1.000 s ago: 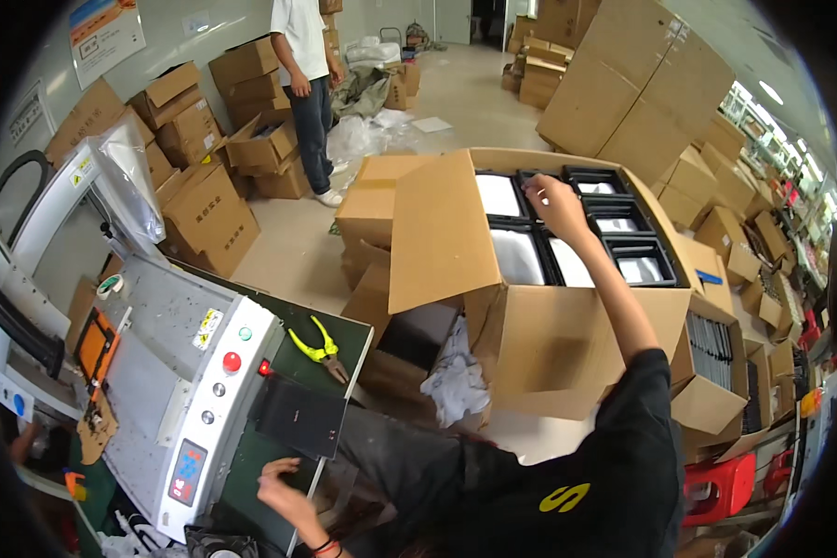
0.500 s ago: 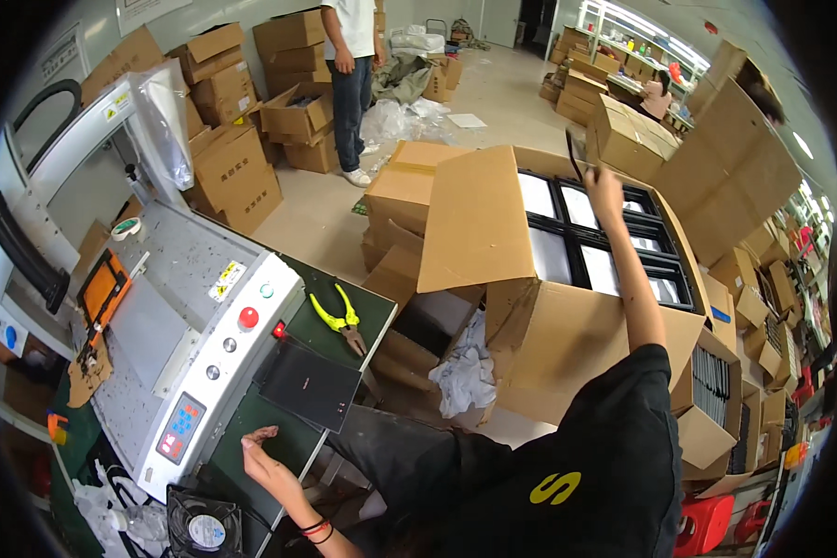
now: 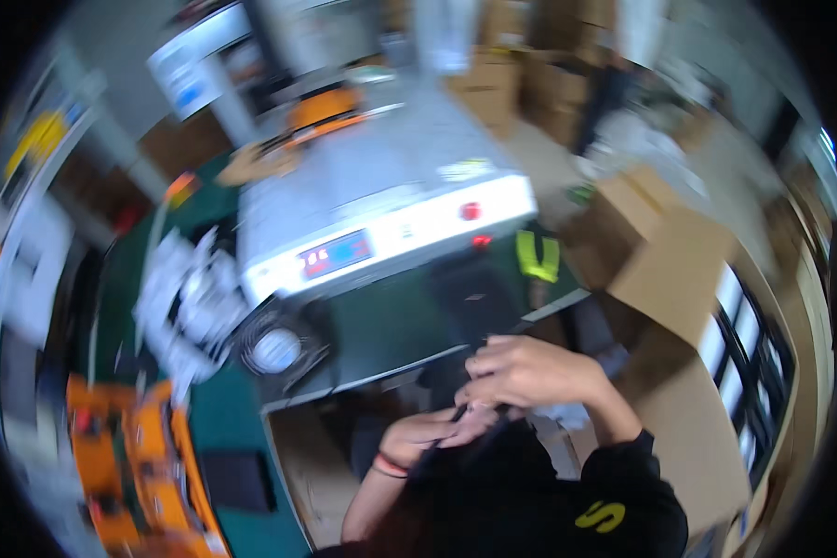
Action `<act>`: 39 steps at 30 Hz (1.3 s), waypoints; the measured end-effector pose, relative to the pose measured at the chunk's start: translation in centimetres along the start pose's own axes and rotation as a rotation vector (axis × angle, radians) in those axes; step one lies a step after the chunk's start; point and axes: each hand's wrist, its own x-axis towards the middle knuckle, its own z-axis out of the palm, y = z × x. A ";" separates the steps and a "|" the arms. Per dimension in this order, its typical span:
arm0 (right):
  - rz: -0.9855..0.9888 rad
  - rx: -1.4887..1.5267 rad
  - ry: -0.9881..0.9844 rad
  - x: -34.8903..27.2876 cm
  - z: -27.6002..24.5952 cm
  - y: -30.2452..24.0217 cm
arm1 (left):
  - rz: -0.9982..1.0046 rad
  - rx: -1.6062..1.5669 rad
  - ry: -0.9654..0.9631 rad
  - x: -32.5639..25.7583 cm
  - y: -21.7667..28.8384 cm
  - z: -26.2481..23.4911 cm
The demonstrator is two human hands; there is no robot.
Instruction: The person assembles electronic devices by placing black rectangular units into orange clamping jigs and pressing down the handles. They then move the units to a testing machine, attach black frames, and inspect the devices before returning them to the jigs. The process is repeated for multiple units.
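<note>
Both my hands are close together in front of my body, below the front edge of the green table [image 3: 381, 321]. Between them is a thin black piece [image 3: 459, 414], seen nearly edge-on and smeared by motion. My right hand [image 3: 535, 374] is closed on its upper part, with the fingers bent. My left hand [image 3: 428, 435], with a red band at the wrist, grips it lower down. A black flat panel [image 3: 474, 296] lies on the table just beyond my hands, and yellow-handled pliers [image 3: 538, 259] rest to its right.
A white machine [image 3: 391, 249] with a lit display and red button stands on the table. Left of my hands are a black fan [image 3: 274, 352], plastic bags [image 3: 200, 302] and orange fixtures [image 3: 144, 456]. At right, an open carton [image 3: 674, 270] holds black frames [image 3: 749, 372].
The view has swung left toward the machine. My right hand has come back from above the carton with the thin black piece. My left hand, empty before, now grips it too.
</note>
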 end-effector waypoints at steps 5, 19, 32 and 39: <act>-0.167 -0.011 0.135 6.4 3.1 -0.5 | 0.378 -0.030 0.087 -4.1 -1.9 1.3; 0.021 0.475 0.195 4.0 9.1 -0.4 | 1.085 0.592 0.637 -1.9 4.0 1.0; 0.239 0.908 0.565 2.9 9.8 0.8 | 1.052 0.550 0.551 2.5 6.7 -1.0; 0.143 0.827 0.699 3.9 10.3 1.2 | 1.088 0.345 0.496 2.6 7.4 -1.9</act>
